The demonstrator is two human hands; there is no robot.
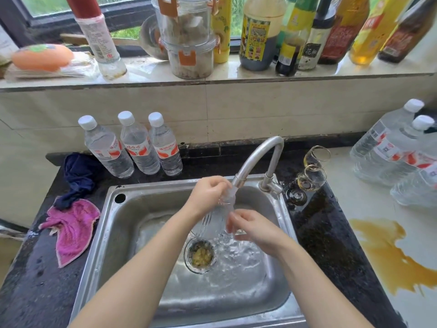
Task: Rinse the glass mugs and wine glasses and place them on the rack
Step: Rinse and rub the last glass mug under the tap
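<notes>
Both hands hold one glass (214, 223) under the running faucet (257, 159), above the sink (111, 233). Left hand (209, 194) pinches its upper end; right hand (250, 227) grips its lower end. Two wine glasses (312, 170) stand on the counter (326, 233) beside the sink's right rim.

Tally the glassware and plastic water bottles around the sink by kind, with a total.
Glass under the faucet, held in both hands: 1
Wine glasses right of the faucet: 2
Small water bottles behind the sink: 3
Large water bottles at right, in view: 2
Total: 8
</notes>
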